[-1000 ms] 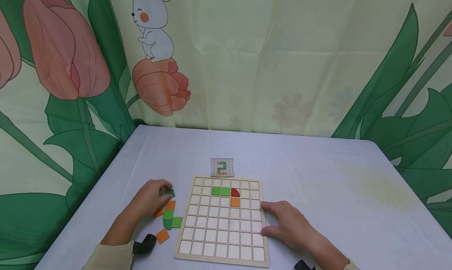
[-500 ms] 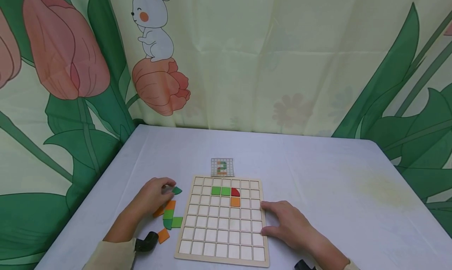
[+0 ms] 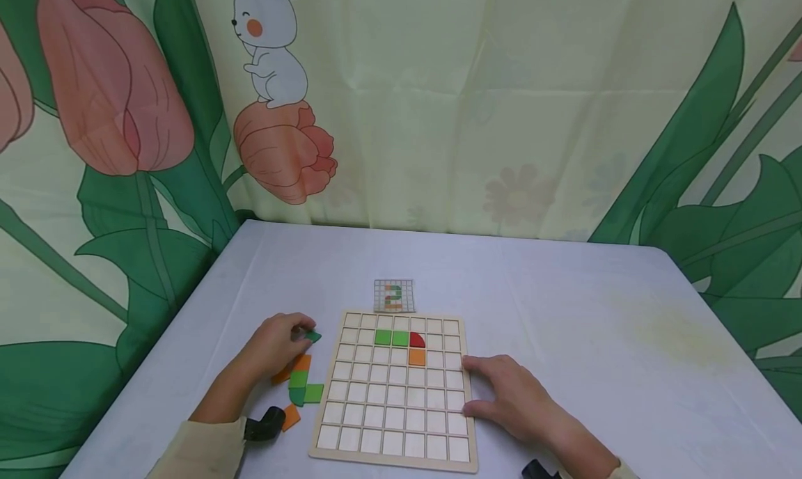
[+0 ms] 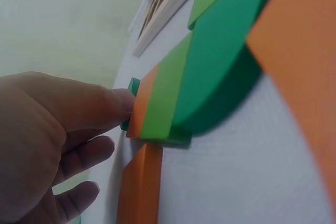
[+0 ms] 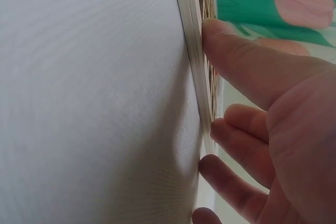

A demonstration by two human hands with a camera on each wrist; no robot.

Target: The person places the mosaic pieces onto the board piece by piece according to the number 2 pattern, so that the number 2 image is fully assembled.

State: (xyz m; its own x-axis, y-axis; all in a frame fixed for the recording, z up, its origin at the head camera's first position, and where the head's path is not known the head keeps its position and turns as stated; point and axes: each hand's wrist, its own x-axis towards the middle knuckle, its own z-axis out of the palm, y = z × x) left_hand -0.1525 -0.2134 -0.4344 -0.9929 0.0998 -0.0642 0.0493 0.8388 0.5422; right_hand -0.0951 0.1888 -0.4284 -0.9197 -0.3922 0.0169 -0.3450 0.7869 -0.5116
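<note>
My left hand [image 3: 276, 345] pinches a dark green rounded tile [image 3: 312, 336] between thumb and fingers, left of the wooden grid board [image 3: 393, 461]. Most of that tile is hidden behind the thumb in the left wrist view. Light green squares [image 3: 391, 338], a red quarter-round tile [image 3: 416, 340] and an orange square [image 3: 416, 357] sit in the board's cells. With thumb and fingers spread, my right hand [image 3: 510, 399] touches the board's right edge; the right wrist view shows the thumb [image 5: 236, 51] against the frame.
Beside the board's left edge lie loose tiles: orange [image 3: 303, 362], light green [image 3: 299, 379], dark green rounded [image 3: 296, 396], another light green [image 3: 314, 393] and a tilted orange one [image 3: 291, 417]. A small pattern card [image 3: 394, 296] lies behind the board on the white cloth [image 3: 595, 340].
My left hand has shifted slightly right with the dark green tile, which has turned in the fingers. The right hand and the board stay where they were.
</note>
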